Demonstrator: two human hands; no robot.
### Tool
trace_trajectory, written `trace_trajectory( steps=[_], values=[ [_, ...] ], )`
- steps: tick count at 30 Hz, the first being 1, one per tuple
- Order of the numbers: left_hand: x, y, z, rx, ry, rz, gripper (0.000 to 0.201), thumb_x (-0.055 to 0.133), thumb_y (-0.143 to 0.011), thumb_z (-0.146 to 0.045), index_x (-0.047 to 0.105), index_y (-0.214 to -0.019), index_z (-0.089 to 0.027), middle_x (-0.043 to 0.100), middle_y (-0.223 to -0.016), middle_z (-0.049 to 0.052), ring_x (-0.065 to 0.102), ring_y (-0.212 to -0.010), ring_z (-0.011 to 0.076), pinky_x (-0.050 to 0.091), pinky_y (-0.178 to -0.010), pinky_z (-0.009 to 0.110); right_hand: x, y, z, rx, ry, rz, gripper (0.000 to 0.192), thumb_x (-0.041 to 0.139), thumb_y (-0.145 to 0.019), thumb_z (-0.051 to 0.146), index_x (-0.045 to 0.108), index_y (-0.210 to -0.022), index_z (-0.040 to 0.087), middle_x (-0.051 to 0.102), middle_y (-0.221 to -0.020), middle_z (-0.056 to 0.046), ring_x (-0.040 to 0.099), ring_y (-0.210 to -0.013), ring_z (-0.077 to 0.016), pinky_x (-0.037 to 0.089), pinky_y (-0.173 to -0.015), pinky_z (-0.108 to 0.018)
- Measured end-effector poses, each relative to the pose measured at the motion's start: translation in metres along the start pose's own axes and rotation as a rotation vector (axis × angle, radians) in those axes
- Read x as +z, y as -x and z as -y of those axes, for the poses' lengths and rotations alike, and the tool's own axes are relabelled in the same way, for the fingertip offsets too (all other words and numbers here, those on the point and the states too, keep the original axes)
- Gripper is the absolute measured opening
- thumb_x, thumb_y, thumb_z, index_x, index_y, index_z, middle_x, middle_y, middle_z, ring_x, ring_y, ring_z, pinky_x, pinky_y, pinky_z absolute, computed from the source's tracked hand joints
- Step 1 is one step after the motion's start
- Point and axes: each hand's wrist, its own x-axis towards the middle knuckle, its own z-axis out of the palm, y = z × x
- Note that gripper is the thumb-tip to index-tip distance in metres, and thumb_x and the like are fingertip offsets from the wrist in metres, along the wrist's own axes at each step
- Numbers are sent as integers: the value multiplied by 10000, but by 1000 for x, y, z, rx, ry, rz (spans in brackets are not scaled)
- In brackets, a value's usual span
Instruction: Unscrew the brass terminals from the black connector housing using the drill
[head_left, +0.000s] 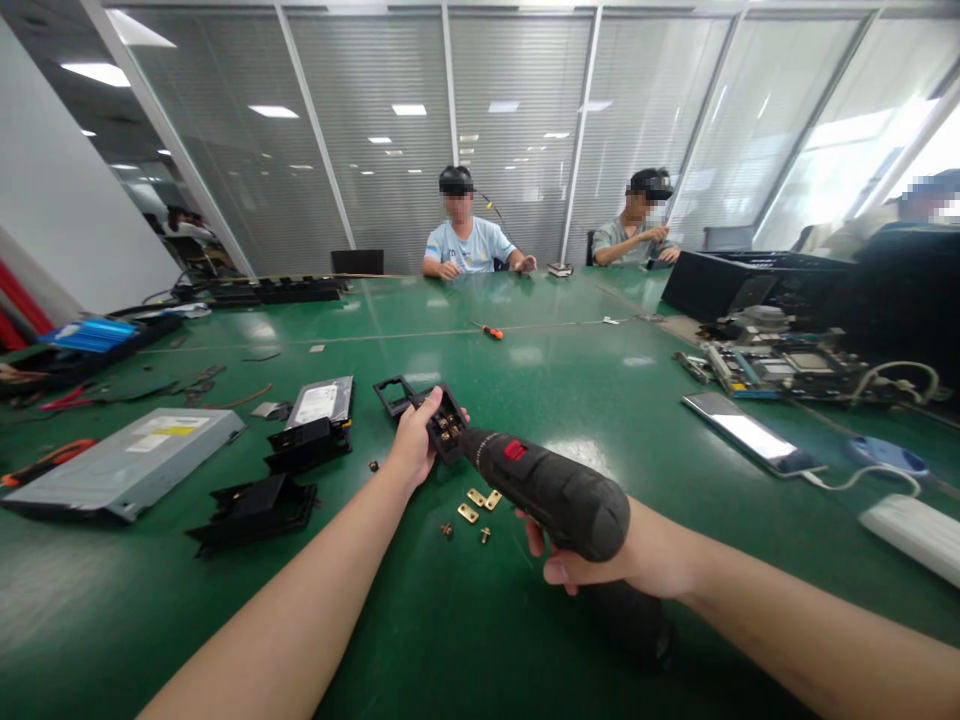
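Note:
My left hand (412, 447) grips a small black plastic block (445, 423) with brass contacts inside, held just above the green table (525, 380). My right hand (600, 562) is closed around a dark electric screwdriver (551, 490) with a red switch; its tip points into the block. Small brass plates (477, 503) and screws lie on the table right under the tool. A black frame piece (393, 393) lies just beyond the block.
Left of me lie black plastic parts (255, 508), a hard drive (322, 401) and a silver optical drive (127, 460). At right are a phone (750, 433), a white adapter (911, 525) and a circuit board (780, 365). An orange screwdriver (491, 331) lies mid-table. Two people sit across.

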Motion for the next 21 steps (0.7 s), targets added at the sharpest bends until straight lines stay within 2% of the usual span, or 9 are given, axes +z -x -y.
trace_trajectory(
  steps=[6,16,21],
  values=[
    [1,-2,2,45,-38,30,435,860,-818,-488,652,-1008,-157,771,-789,102,763,-676,258,636,-645,363,4,-1,2,50,22,-39,399,940,-683,265,607,-885,177,642,-775,19,630,-582,-119,499,-522,-234],
    [1,-6,3,30,-45,29,385,852,-821,-437,653,-993,-157,753,-774,87,758,-683,257,643,-661,384,-4,-3,-5,-20,40,-17,352,922,-739,333,649,-886,167,671,-727,-6,646,-590,-145,545,-547,-262],
    [-1,-8,6,36,-43,31,401,879,-792,-432,658,-980,-156,753,-790,79,752,-677,246,650,-696,402,-2,-2,-2,-28,71,-5,375,922,-750,343,652,-938,163,679,-774,-18,644,-578,-141,551,-548,-269]
  ],
)
